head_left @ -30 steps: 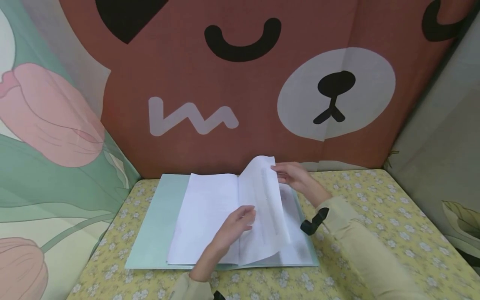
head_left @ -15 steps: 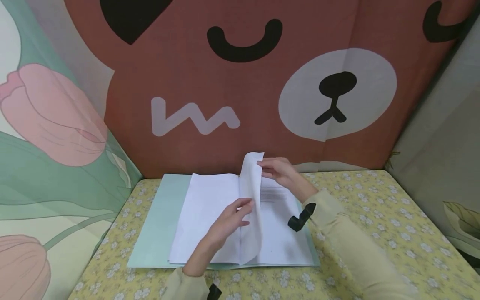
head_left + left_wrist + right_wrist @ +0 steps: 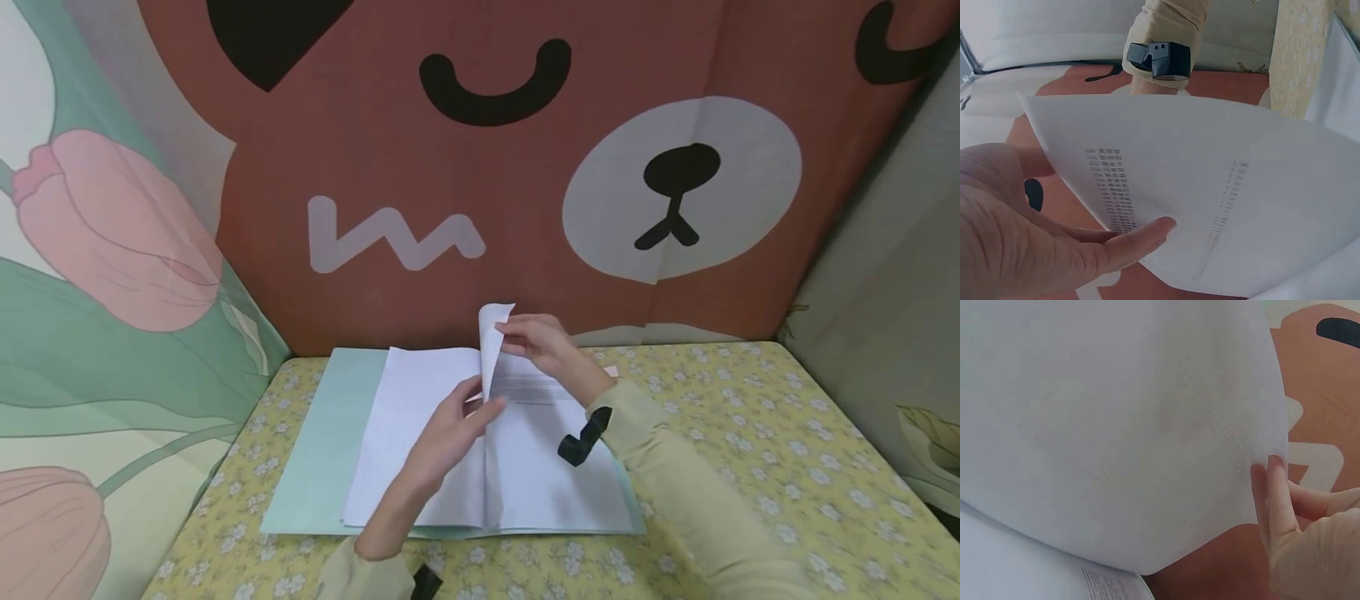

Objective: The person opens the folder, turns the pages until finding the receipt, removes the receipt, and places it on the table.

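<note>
A white page (image 3: 491,342) stands raised and curled near the middle of an open stack of papers (image 3: 416,450). My right hand (image 3: 543,343) pinches its upper edge; in the right wrist view two fingertips (image 3: 1277,465) lie on the page's face. Lower down, my left hand (image 3: 446,429) has the edge between thumb and fingers. The left wrist view shows the thumb (image 3: 1141,242) across the face of the page, which bears two columns of small print, while the other fingers are partly hidden behind it. Beneath the papers lies a pale green folder (image 3: 303,467), opened flat.
A yellow flowered cloth (image 3: 720,450) covers the table under the folder. Behind its back edge hangs a brown curtain (image 3: 420,167) with bear faces. A flowered drape (image 3: 150,375) borders the left side, a pale drape (image 3: 885,275) the right. Each wrist wears a black camera (image 3: 581,442).
The right hand has drawn the page leftward from the right side until it stands almost upright. My left hand has moved up slightly and its thumb and fingers now take the page's edge.
</note>
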Available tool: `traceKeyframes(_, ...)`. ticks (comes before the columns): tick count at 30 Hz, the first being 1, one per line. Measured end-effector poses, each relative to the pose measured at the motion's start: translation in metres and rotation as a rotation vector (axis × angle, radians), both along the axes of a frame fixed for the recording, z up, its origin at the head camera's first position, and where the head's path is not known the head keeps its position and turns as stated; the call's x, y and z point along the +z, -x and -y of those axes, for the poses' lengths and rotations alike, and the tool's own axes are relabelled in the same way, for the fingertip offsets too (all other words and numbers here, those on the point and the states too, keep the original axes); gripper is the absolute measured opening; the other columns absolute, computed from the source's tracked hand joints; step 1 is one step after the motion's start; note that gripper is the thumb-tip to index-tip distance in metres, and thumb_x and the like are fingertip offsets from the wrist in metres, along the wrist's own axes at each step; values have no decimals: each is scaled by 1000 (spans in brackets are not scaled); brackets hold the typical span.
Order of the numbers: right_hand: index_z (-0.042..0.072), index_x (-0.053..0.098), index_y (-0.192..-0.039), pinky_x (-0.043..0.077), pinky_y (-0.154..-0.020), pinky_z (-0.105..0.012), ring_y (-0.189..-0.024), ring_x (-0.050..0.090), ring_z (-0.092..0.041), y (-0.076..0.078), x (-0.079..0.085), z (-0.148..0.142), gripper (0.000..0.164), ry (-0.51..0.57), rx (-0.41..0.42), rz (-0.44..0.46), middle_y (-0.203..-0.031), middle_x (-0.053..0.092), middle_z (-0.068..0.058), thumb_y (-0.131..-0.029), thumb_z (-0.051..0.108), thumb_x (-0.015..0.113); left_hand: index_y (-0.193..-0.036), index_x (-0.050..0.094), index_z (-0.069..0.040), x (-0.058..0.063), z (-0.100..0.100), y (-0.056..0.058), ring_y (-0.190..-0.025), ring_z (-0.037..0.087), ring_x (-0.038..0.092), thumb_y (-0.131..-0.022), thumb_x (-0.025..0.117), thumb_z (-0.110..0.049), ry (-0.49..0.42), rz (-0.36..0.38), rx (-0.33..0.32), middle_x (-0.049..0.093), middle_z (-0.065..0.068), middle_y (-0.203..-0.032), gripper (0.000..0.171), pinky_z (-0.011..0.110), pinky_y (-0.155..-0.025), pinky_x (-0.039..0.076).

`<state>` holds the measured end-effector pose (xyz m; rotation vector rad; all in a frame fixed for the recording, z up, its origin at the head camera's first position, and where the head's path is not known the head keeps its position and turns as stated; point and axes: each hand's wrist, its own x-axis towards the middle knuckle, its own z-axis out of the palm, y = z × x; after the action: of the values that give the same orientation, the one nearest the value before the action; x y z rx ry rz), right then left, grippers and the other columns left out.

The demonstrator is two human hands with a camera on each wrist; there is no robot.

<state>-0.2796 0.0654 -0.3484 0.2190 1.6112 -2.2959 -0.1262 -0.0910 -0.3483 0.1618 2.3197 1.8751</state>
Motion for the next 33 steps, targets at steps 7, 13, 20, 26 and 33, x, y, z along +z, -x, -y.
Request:
traceKeyframes(7, -11, 50, -145, 58, -89, -35, -128, 61, -35, -3, 0, 11, 48, 19, 17, 6, -142, 56, -25, -99, -6, 64, -152, 43, 6, 4, 3, -4, -137, 40, 53, -100, 59, -13, 42, -75, 61, 47, 25, -154, 58, 53, -105, 49)
traceKeyframes(13, -13, 45, -147, 57, -91, -37, -124, 62, -34, -4, -4, 21, 53, 53, 22, -15, -142, 55, -26, -98, -9, 63, -150, 44, 11, 2, 10, -5, -128, 38, 60, -97, 47, 0, 92, -136, 114, 54, 27, -147, 55, 51, -103, 51)
traceKeyframes(20, -12, 58, -136, 59, -91, -37, -97, 72, -23, -9, -10, 27, 39, 53, 90, -58, -116, 68, -18, -100, 2, 66, -149, 46, 10, -2, 23, -7, -121, 34, 62, -98, 43, 1, 142, -132, 169, 58, 26, -143, 52, 51, -100, 52)
traceKeyframes(26, -7, 62, -135, 59, -90, -34, -105, 74, -28, -12, -10, 26, 39, 11, 150, -92, -114, 73, -20, -102, 13, 67, -151, 46, 8, -4, 37, -8, -125, 33, 60, -100, 42, 0, 130, -82, 226, 56, 24, -147, 52, 51, -104, 48)
traceKeyframes(33, -8, 61, -136, 58, -92, -37, -108, 74, -32, -11, -14, 20, 38, -60, 195, -84, -117, 73, -21, -104, 12, 65, -151, 44, 9, -7, 54, -7, -133, 37, 55, -102, 43, -3, 153, -36, 271, 51, 25, -151, 51, 55, -110, 44)
